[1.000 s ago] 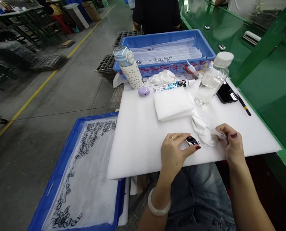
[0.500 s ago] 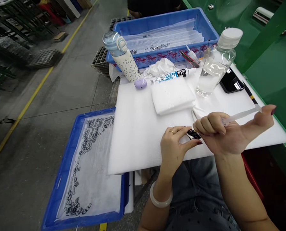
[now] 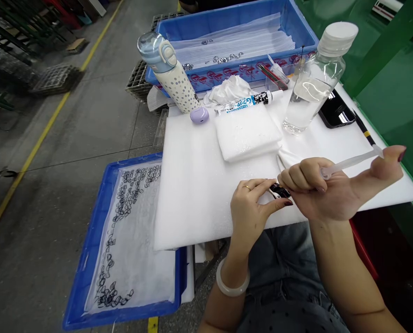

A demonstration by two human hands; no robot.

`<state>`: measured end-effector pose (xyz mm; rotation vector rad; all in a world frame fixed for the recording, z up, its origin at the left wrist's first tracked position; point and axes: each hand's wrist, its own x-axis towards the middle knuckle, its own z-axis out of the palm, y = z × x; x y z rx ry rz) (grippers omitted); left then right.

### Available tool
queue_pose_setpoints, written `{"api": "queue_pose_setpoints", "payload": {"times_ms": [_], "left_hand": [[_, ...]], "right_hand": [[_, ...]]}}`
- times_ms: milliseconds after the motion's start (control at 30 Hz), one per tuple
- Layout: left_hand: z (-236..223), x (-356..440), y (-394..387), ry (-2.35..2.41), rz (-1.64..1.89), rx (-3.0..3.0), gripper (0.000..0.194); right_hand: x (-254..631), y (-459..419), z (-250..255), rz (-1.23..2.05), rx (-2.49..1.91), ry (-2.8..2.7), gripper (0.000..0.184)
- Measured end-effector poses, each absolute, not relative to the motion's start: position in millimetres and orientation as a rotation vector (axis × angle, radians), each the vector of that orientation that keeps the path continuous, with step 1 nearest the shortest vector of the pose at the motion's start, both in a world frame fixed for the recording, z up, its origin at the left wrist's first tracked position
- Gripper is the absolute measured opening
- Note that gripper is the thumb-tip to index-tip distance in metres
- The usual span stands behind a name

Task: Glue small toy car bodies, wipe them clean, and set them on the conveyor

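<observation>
Black small part (image 3: pixel 279 190) is being pinched by left hand (image 3: pixel 250 210) while right hand (image 3: pixel 326 192), at three o'clock, is gripping a dropper (image 3: pixel 352 162), maybe spilling if squeezed hard.

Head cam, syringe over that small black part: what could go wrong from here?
1. The left hand pinches the small black part by its fingertips alone; a push from the syringe in the right hand might flip it out of the grip.
2. The clear bottle stands just beyond the raised right hand; a sweep could topple it toward the phone.
</observation>
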<state>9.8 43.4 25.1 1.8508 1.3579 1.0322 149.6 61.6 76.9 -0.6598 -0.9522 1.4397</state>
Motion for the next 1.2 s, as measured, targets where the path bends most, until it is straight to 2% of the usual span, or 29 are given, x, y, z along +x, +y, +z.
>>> {"api": "queue_pose_setpoints", "payload": {"times_ms": [1000, 1200], "left_hand": [[26, 10, 44, 1.374, 1.015, 1.833, 0.041], [26, 10, 43, 1.395, 0.994, 1.839, 0.039]], "right_hand": [[142, 57, 79, 1.254, -0.732, -0.947, 0.076], [142, 55, 98, 1.287, -0.836, -0.99, 0.074]]}}
